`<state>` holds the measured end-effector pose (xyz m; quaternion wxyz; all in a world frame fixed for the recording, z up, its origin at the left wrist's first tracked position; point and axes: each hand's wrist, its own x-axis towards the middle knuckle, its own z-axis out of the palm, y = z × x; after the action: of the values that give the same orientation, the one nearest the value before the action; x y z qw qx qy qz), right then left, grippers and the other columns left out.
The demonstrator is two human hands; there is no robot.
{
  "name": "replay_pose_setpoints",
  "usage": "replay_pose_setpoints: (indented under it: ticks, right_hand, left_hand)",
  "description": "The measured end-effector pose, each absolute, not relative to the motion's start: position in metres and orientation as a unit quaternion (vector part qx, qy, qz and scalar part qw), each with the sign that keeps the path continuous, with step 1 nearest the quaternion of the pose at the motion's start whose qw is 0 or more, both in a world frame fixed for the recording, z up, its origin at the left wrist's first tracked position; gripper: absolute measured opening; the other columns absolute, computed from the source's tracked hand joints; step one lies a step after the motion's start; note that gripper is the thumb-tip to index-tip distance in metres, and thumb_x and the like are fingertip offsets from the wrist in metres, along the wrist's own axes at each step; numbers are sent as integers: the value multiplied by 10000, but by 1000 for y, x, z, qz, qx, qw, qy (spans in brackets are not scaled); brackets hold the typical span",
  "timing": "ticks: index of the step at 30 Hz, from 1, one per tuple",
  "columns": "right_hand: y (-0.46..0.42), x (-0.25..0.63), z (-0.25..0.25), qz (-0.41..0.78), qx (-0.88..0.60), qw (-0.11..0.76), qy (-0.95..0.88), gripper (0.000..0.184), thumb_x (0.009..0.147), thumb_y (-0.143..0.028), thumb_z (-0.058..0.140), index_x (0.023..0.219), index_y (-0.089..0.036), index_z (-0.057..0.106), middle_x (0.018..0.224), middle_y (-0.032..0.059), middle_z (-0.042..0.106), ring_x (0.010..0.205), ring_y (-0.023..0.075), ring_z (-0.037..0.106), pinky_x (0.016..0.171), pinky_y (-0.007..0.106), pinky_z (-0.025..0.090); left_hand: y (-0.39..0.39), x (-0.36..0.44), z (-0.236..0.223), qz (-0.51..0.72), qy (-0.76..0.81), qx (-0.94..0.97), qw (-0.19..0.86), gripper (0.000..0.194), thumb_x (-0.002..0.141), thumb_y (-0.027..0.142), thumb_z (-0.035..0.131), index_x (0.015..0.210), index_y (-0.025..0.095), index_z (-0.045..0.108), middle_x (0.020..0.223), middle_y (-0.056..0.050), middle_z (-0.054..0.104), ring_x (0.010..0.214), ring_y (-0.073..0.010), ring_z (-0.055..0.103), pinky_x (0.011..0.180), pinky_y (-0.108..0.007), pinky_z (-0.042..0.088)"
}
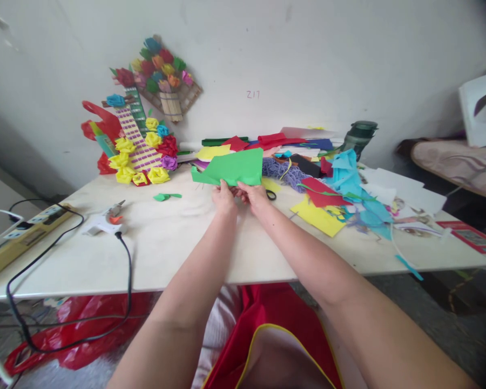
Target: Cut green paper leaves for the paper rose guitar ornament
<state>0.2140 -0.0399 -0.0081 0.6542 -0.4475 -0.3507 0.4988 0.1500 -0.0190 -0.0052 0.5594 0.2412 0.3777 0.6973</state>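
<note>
A bright green sheet of paper (237, 166) is held up over the middle of the table, with a fold along its lower edge and an uneven left corner. My left hand (224, 196) pinches the lower edge, thumb on top. Close beside it, my right hand (256, 198) grips the same edge farther right, its fingers curled beneath. Just right of my right hand shows a black scissor handle (271, 195); the rest of it is hidden. Small green leaf-shaped pieces (167, 197) lie on the table to the left.
A white glue gun (104, 222) and power strip (26, 237) are at left, their black cord trailing over the front edge. Paper-flower crafts (140, 146) stand behind. Purple yarn (285, 172), yellow paper (319, 215), blue scraps (346, 178) and a dark bottle (358, 138) crowd the right.
</note>
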Motion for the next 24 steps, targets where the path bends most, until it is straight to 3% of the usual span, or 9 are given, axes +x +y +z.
replay_pose_setpoints:
  ticks: [12, 19, 24]
  right_hand:
    - [-40, 214, -5, 462, -463, 679, -332, 249, 754, -267, 590, 534, -155, 561, 386, -45, 481, 324, 47, 366, 357, 193, 260]
    - [-41, 212, -7, 498, -431, 650, -378, 250, 648, -319, 703, 531, -151, 560, 440, -29, 546, 352, 52, 408, 376, 194, 310]
    - [-39, 213, -8, 494, -426, 666, -362, 267, 642, -296, 707, 489, -150, 544, 420, -31, 533, 348, 52, 408, 372, 194, 303]
  left_hand:
    - [-21, 151, -4, 684, 356, 251, 585, 182, 851, 284, 463, 709, 173, 438, 558, -3, 558, 511, -112, 586, 573, -233, 467]
    - [-24, 152, -4, 683, 364, 250, 582, 225, 859, 291, 464, 682, 196, 363, 475, 71, 436, 373, -77, 463, 415, -186, 329]
    - [-27, 157, -5, 681, 352, 254, 590, 242, 854, 298, 480, 682, 199, 340, 477, 71, 448, 374, -81, 474, 400, -181, 297]
